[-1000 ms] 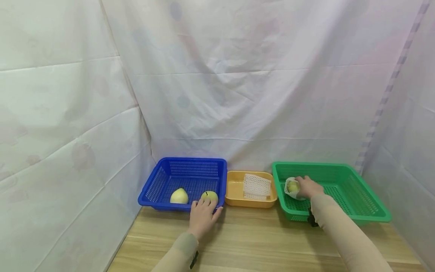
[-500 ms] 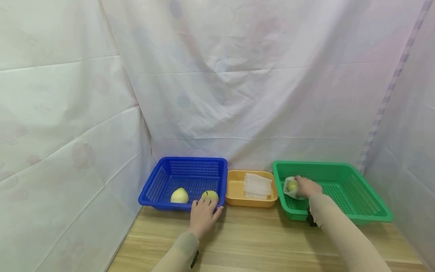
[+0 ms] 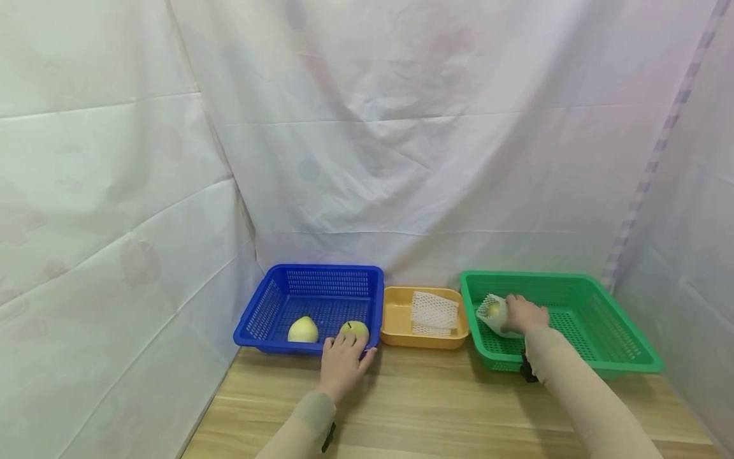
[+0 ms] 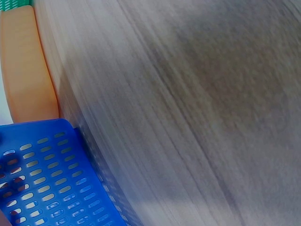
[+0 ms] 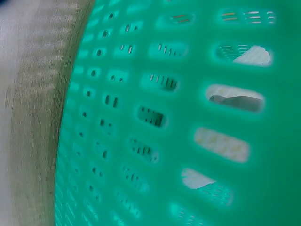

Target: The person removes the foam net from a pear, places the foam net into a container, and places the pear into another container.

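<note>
Slips being risked on both sides of the yellow tray [image 3: 397, 319]

Left of the tray, the near rim of the blue basket [image 3: 327, 292] is being overlapped by the left hand [image 3: 341, 371]. The green pear [image 3: 355, 328] there is being touched by slightly spread fingers, thumb apart; if pressed off-centre, it could be rolled into the pale pear [image 3: 302, 330] and bruised. Right of the tray, the foam net [image 3: 497, 327] is being pinched by the right hand [image 3: 524, 315], though the fingertips are being hidden. Through too hard a tug, the net could be torn or the netted pear [image 3: 493, 310] tipped out.

By the blue basket, both bare pears are being held; by the tray, flat foam netting [image 3: 434, 311]; by the green basket [image 3: 603, 313], the netted pear. Behind the tray, a pale sheet [image 3: 367, 178] is being hung.
</note>
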